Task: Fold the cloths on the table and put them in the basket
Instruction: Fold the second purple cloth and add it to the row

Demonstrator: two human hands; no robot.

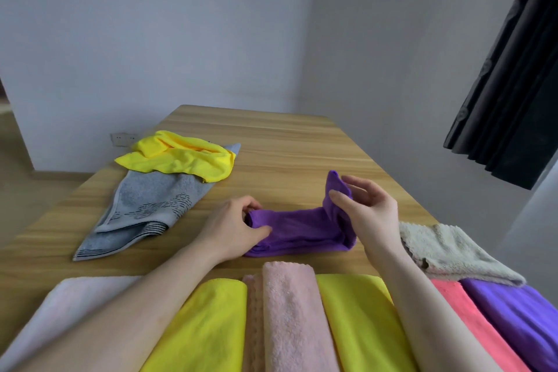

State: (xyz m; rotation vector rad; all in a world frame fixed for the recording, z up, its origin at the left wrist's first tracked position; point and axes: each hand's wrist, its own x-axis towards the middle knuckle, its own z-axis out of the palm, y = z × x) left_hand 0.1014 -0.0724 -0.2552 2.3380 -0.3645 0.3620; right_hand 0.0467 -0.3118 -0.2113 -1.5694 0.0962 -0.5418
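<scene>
Head view of a wooden table [287, 142] set in the corner of a room with pale walls. A purple cloth [299, 229] lies near the front middle of the table, partly folded into a long band. The left hand [232, 226] grips the left end of this band, fingers curled round the fabric and thumb on top, and holds it down on the table. The right hand [362, 208] pinches the right end between thumb and fingers and lifts it, so that this corner stands upright above the rest of the cloth.

To the left, well apart from the hands, a grey towel [142, 208] with dark stripes lies loosely spread, one end folded over itself. A crumpled yellow cloth [181, 157] rests on the far end of the towel and touches it. To the right of the right forearm, a beige fleecy cloth [447, 251] lies flat at the table edge.

Along the near edge, below both forearms, a row of cloths lies side by side: from left to right a pale pink one [57, 308], a yellow one [205, 326], a pink fleecy one [290, 311], a second yellow one [356, 317], a coral one [471, 320] and a second purple one [519, 317]. The beige cloth overlaps the far end of this last one. A dark curtain [507, 75] hangs at the upper right. A wall socket [123, 139] shows behind the far left table edge.
</scene>
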